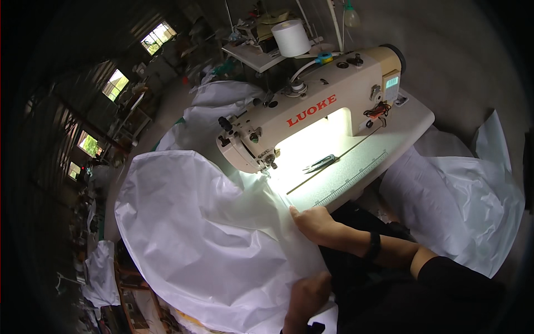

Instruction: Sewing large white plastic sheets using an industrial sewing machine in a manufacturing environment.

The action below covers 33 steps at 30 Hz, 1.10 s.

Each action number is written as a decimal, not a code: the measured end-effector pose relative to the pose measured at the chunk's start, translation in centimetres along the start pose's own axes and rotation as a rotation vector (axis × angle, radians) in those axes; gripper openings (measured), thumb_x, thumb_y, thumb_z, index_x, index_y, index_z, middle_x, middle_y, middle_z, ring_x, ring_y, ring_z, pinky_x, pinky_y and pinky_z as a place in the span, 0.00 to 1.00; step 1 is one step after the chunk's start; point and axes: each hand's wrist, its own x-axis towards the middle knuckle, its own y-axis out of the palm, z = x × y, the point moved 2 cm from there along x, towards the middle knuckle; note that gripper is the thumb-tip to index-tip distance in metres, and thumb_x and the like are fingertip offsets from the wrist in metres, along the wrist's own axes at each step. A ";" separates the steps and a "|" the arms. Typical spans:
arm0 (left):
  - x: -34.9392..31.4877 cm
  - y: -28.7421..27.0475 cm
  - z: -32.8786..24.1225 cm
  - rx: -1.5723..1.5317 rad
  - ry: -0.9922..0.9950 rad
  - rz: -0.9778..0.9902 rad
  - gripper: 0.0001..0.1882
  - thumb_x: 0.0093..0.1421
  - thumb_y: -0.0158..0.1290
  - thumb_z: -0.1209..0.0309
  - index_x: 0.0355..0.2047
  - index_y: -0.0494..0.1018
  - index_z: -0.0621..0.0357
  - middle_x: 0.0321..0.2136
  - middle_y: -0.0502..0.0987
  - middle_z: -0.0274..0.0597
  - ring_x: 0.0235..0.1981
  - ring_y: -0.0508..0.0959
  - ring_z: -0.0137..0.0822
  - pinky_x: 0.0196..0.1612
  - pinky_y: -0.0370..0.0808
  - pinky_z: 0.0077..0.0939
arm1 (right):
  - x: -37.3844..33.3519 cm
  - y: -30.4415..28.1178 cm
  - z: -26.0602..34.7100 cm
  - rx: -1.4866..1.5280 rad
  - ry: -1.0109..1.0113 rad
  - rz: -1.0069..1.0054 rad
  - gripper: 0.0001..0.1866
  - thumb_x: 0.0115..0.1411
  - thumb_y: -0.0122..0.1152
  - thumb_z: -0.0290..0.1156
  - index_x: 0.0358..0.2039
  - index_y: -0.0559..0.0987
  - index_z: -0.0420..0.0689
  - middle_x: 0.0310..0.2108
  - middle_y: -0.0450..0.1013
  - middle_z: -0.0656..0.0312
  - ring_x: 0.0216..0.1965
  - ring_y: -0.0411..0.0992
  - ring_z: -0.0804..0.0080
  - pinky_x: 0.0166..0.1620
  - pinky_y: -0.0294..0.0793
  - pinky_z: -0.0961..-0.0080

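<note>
A large sheet of shiny white fabric (183, 217) spreads over the left of the sewing table and drapes down toward me. Its edge runs under the needle area of a white sewing machine (320, 106), whose lamp lights the bed. My right hand (314, 224) is at the table's front edge, fingers curled and pinching the fabric edge just in front of the needle. Lower down, in shadow, my left hand (309, 294) is closed on the fabric's near edge; its fingertips are hidden. Small thread snips (320, 163) lie on the machine bed.
A white thread cone (291, 38) stands behind the machine. More white fabric (450, 195) hangs at the right of the table, and another pile (222, 100) lies behind it. A cluttered side table (250, 55) stands at the back. Windows light the dim room at left.
</note>
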 end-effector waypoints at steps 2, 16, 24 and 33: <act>1.2 -0.1 1.2 0.067 -0.018 -0.045 0.06 0.55 0.55 0.77 0.25 0.69 0.55 0.19 0.71 0.46 0.21 0.76 0.49 0.24 0.73 0.40 | 0.0 0.3 0.0 -0.022 -0.003 0.033 0.25 0.64 0.46 0.26 0.60 0.66 0.29 0.24 0.78 0.51 0.26 0.79 0.56 0.27 0.77 0.60; 10.7 -1.6 9.7 0.294 -0.217 -0.182 0.02 0.58 0.52 0.76 0.32 0.74 0.59 0.26 0.78 0.52 0.28 0.79 0.55 0.30 0.75 0.45 | 6.6 -0.6 -1.3 0.516 0.366 0.044 0.21 0.69 0.45 0.39 0.40 0.78 0.32 0.31 0.79 0.45 0.34 0.79 0.48 0.40 0.78 0.60; 3.8 -2.9 7.8 0.241 -0.324 -0.552 0.13 0.59 0.55 0.73 0.44 0.75 0.61 0.40 0.80 0.49 0.37 0.80 0.51 0.40 0.78 0.41 | 2.8 -2.0 -4.2 0.328 -0.035 -0.203 0.18 0.67 0.54 0.41 0.47 0.78 0.39 0.27 0.78 0.50 0.31 0.79 0.58 0.36 0.78 0.65; -5.9 -4.7 17.0 0.758 -0.737 -0.411 0.32 0.68 0.47 0.51 0.67 0.59 0.50 0.69 0.57 0.45 0.70 0.55 0.53 0.66 0.49 0.68 | -10.0 7.9 -3.4 1.392 -0.082 0.665 0.30 0.66 0.60 0.39 0.62 0.67 0.34 0.56 0.72 0.51 0.56 0.70 0.65 0.60 0.68 0.71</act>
